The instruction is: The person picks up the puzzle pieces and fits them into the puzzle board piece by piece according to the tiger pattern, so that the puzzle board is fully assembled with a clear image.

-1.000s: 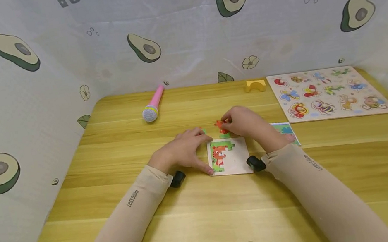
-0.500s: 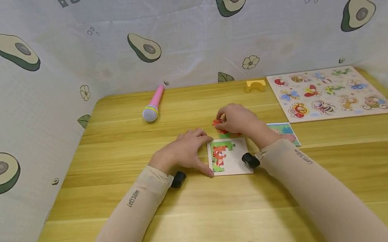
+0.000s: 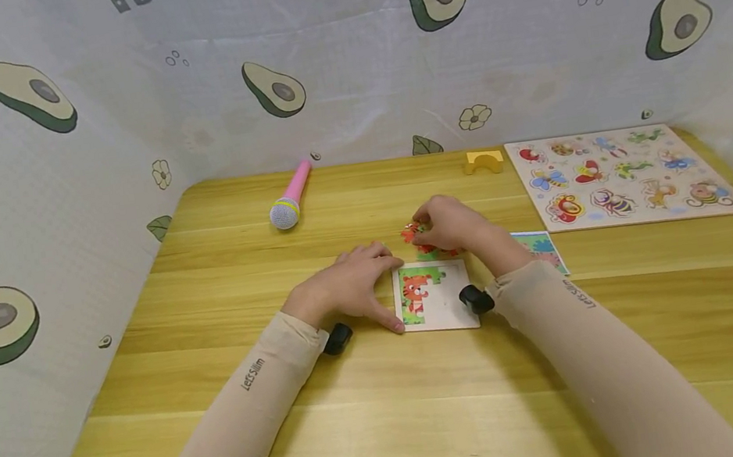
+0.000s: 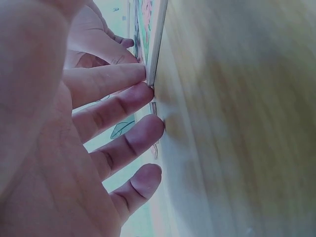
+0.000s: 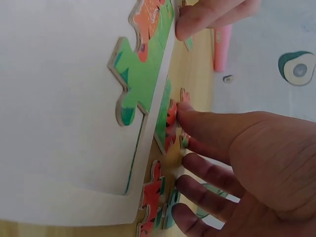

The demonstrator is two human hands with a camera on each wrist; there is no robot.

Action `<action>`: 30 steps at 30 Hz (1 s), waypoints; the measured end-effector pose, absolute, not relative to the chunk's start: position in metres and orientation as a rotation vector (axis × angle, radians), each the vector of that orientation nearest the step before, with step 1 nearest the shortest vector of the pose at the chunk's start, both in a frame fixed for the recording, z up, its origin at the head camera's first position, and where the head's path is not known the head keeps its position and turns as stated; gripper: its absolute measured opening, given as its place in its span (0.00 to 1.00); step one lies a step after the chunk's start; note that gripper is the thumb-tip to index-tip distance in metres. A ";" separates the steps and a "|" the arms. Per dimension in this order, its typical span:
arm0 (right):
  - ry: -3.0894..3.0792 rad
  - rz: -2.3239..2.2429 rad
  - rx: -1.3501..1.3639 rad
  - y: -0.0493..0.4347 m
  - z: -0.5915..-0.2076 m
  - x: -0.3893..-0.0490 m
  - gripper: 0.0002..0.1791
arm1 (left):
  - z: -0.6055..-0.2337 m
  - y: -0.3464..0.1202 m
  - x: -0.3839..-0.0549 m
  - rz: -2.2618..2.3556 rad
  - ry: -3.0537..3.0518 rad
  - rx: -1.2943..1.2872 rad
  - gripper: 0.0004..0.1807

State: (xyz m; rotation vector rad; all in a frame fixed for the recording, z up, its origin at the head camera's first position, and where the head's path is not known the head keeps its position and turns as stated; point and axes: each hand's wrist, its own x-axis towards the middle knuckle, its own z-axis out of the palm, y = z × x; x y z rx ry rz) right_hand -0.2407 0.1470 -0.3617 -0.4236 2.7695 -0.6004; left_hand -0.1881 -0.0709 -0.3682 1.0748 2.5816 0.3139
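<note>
A small white jigsaw board point(image 3: 444, 305) lies on the table, with tiger and green pieces point(image 3: 413, 294) joined along its left and top. My left hand point(image 3: 344, 287) rests at the board's left edge, thumb at the near corner and index finger at the far corner. In the left wrist view its fingers point(image 4: 139, 133) are spread and fairly straight, some touching the tabletop. Just behind the board, my right hand point(image 3: 457, 227) pinches a red puzzle piece point(image 3: 411, 232) between thumb and index finger. More loose red and green pieces point(image 5: 152, 186) lie by that hand, partly hidden by it.
A picture card point(image 3: 542, 248) lies right of the right wrist. A large insect puzzle board point(image 3: 630, 181) is at the back right, beside a yellow arch block point(image 3: 483, 161). A pink toy microphone point(image 3: 291, 199) lies at the back left. Printed cloth point(image 3: 336, 27) hangs behind the table.
My right hand has shifted slightly left and away from me, the red piece with it, then nearly stopped. The left hand and the board have stayed in place.
</note>
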 end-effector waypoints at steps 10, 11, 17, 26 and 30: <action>2.791 -0.583 -0.487 0.149 -0.360 -0.241 0.26 | -0.367 -0.071 -0.186 0.319 2.578 1.070 0.57; 2.803 -0.584 -0.478 0.150 -0.360 -0.241 0.26 | -0.367 -0.071 -0.186 0.319 2.578 1.070 0.57; 2.872 -0.625 -0.457 0.157 -0.357 -0.239 0.25 | -0.367 -0.071 -0.187 0.310 2.580 1.062 0.57; 2.866 -0.596 -0.526 0.176 -0.344 -0.225 0.26 | -0.370 -0.072 -0.188 0.328 2.579 1.050 0.57; 2.852 -0.617 -0.580 0.184 -0.339 -0.211 0.26 | -0.370 -0.072 -0.188 0.335 2.579 1.052 0.57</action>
